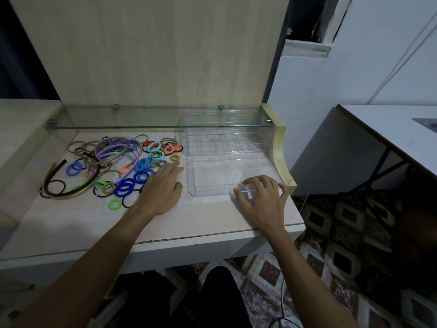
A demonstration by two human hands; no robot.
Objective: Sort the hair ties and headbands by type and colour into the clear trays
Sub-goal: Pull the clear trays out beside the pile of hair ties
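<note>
Resting at L fingers (pixel 173 167): hair ties (pixel 132 171); R fingers (pixel 254 183) on near tray (pixel 212 190).

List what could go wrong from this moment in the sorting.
1. The hair ties and headbands lie in one overlapping heap, so lifting a headband may drag ties along.
2. The near clear tray, which looks empty, has the right hand resting on its front edge; a push could slide it.
3. The left hand rests on ties at the heap's edge; a sweep could scatter them.
</note>
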